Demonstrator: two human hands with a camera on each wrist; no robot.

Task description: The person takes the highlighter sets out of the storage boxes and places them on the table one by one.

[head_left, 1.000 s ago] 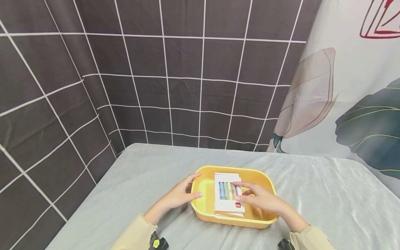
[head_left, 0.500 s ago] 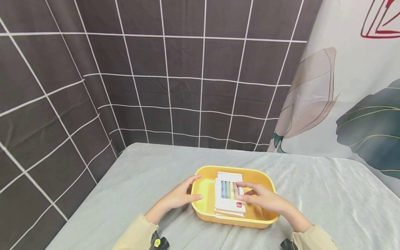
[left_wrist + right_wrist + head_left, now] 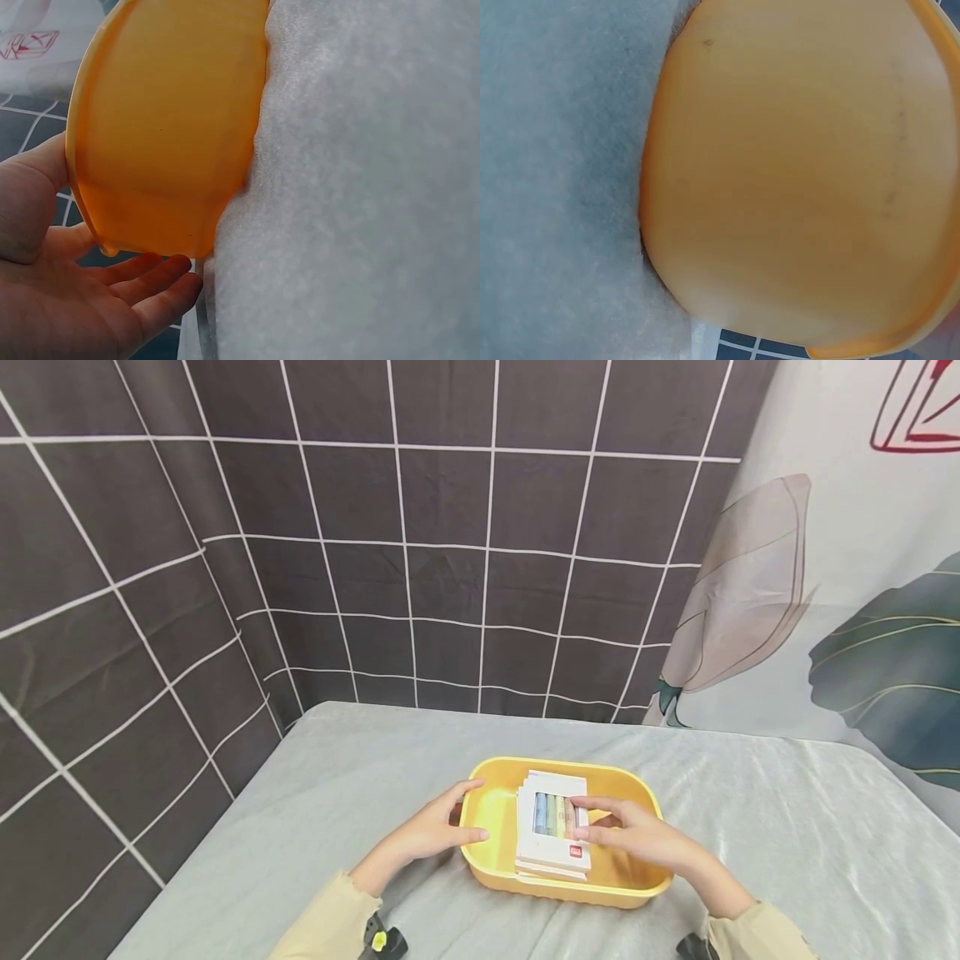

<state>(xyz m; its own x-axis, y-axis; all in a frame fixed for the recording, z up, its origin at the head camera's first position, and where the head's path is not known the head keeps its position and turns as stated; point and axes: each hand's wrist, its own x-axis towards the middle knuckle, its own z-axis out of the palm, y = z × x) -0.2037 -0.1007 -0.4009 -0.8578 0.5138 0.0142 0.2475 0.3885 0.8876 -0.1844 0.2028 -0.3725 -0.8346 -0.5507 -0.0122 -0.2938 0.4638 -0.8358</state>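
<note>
A yellow plastic basin (image 3: 487, 881) rests on the grey cloth. Inside it lies a small stack of flat white boxes, the top marker box (image 3: 551, 845) showing coloured barrels through a window. My left hand (image 3: 431, 828) grips the basin's left end, thumb over the rim and fingers along the outside; the left wrist view shows its fingertips (image 3: 176, 289) by the outer wall. My right hand (image 3: 633, 837) holds the top marker box by its right side, with thumb and forefinger over the window edge. In the right wrist view the basin's wall hides nearly all of that hand.
Grey cloth (image 3: 360, 752) covers the surface around the basin. A dark curtain with white grid lines (image 3: 442, 585) hangs behind and at the left; a leaf-patterned white curtain (image 3: 765, 677) hangs at the back right. Both sleeved wrists carry black straps.
The top marker box has slid slightly to the right and away along with my right hand, so the boxes below show more at its left edge. My left hand stays on the basin.
</note>
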